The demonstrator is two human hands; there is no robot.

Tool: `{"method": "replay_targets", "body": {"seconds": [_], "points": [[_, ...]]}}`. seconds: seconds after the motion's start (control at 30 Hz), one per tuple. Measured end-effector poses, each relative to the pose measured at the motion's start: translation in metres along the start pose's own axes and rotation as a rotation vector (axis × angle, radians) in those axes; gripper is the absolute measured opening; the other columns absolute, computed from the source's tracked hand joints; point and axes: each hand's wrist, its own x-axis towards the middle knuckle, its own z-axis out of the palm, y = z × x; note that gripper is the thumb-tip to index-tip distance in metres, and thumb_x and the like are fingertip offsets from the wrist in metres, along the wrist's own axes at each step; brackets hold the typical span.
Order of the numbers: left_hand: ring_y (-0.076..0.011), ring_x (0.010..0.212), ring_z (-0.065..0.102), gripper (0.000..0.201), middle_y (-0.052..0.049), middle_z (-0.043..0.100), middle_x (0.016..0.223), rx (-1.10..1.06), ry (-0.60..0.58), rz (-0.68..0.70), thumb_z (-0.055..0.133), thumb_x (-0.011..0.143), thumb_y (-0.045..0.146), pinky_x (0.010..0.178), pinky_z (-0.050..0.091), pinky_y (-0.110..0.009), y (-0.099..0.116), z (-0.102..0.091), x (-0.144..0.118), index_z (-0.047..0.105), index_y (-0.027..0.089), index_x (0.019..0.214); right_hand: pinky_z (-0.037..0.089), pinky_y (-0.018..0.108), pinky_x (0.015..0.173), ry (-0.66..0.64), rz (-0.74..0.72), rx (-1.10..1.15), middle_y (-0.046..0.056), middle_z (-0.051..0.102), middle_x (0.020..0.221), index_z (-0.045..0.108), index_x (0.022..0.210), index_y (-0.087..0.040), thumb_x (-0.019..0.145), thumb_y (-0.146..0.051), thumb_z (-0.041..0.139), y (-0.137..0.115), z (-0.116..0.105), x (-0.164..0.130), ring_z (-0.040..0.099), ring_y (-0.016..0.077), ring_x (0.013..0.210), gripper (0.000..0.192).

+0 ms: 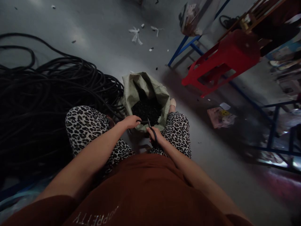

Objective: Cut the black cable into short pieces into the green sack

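Between the knees, the left hand (131, 121) is pinching its grip shut on a short black hose end (144, 121) while the right hand (157, 135) is clamping scissors (152, 130) beside it. That rubbery hose is looking light and bendy, best held near the cut, over the woven sack (131, 91) of black offcuts, with the coiled hose pile (47, 94) sprawling on the floor (98, 34).

Hose end (140, 121): short black tube stub, lying roughly level, pinched in the left hand (131, 121) just over the near rim of the sack, its free tip meeting the scissors.
Scissors (152, 131): dark handles, slim blades pointing up and away, gripped in the right hand (156, 136) between the knees, at the sack's near edge.
Sack (146, 97): pale green woven bag, mouth open and slumped, standing on the floor, filled with small black cut pieces (147, 110).
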Motion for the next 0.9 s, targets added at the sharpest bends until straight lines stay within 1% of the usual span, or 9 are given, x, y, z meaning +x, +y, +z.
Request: {"method": "replay_targets", "body": {"seconds": [0.17, 0.33, 0.53, 0.63, 0.73, 0.83, 0.9], "points": [[-0.0202, 0.099, 0.064, 0.034, -0.002, 0.071, 0.109, 0.006, -0.028, -0.003, 0.049, 0.086, 0.031, 0.079, 0.047, -0.024, -0.0006, 0.0002, 0.0013, 0.067, 0.028, 0.115, 0.040, 0.020, 0.039, 0.048, -0.046, -0.086, -0.004, 0.048, 0.048, 0.058, 0.080, -0.015, 0.091, -0.037, 0.051, -0.0039, -0.0008, -0.0035, 0.047, 0.0100, 0.036, 0.025], [-0.0204, 0.103, 0.063, 0.034, -0.003, 0.070, 0.111, 0.016, -0.042, -0.008, 0.050, 0.086, 0.031, 0.083, 0.047, -0.025, -0.0005, 0.0026, 0.0032, 0.068, 0.028, 0.115, 0.039, 0.021, 0.040, 0.020, -0.030, -0.154, -0.003, 0.050, 0.049, 0.060, 0.083, -0.014, 0.092, -0.037, 0.048, -0.0061, -0.0006, -0.0068, 0.048, 0.0111, 0.035, 0.027], [-0.0214, 0.105, 0.062, 0.033, -0.003, 0.069, 0.113, 0.043, -0.056, -0.032, 0.049, 0.086, 0.030, 0.084, 0.047, -0.026, 0.0009, 0.0040, 0.0032, 0.068, 0.029, 0.113, 0.039, 0.020, 0.043, 0.031, -0.067, -0.246, -0.002, 0.050, 0.048, 0.057, 0.069, -0.015, 0.091, -0.034, 0.052, -0.0069, -0.0008, -0.0060, 0.050, 0.0115, 0.040, 0.029], [-0.0216, 0.104, 0.062, 0.033, -0.004, 0.070, 0.111, 0.048, -0.047, -0.037, 0.050, 0.086, 0.030, 0.083, 0.047, -0.026, 0.0016, 0.0038, 0.0022, 0.068, 0.029, 0.113, 0.038, 0.020, 0.042, 0.031, -0.056, -0.221, -0.002, 0.048, 0.045, 0.057, 0.068, -0.016, 0.090, -0.035, 0.053, -0.0053, -0.0009, -0.0057, 0.050, 0.0117, 0.039, 0.030], [-0.0208, 0.102, 0.063, 0.032, -0.003, 0.071, 0.110, 0.037, -0.025, -0.038, 0.050, 0.086, 0.031, 0.083, 0.047, -0.025, 0.0009, 0.0043, 0.0023, 0.068, 0.029, 0.112, 0.037, 0.020, 0.038, 0.052, -0.023, -0.147, -0.004, 0.047, 0.045, 0.056, 0.071, -0.016, 0.089, -0.041, 0.054, -0.0021, -0.0007, -0.0039, 0.049, 0.0117, 0.036, 0.030], [-0.0204, 0.102, 0.063, 0.032, -0.003, 0.070, 0.110, 0.019, 0.005, -0.045, 0.050, 0.086, 0.032, 0.084, 0.047, -0.025, -0.0009, 0.0047, 0.0035, 0.068, 0.029, 0.113, 0.037, 0.020, 0.034, 0.058, 0.026, -0.038, -0.004, 0.047, 0.046, 0.055, 0.078, -0.016, 0.090, -0.047, 0.051, 0.0004, -0.0005, -0.0009, 0.049, 0.0118, 0.033, 0.034], [-0.0204, 0.103, 0.063, 0.032, -0.002, 0.070, 0.111, 0.006, 0.026, -0.053, 0.050, 0.086, 0.032, 0.084, 0.047, -0.025, -0.0015, 0.0040, 0.0041, 0.068, 0.030, 0.113, 0.038, 0.020, 0.034, 0.038, 0.060, 0.029, -0.004, 0.049, 0.048, 0.055, 0.085, -0.015, 0.091, -0.050, 0.048, 0.0009, -0.0005, 0.0006, 0.050, 0.0115, 0.033, 0.036]]}}
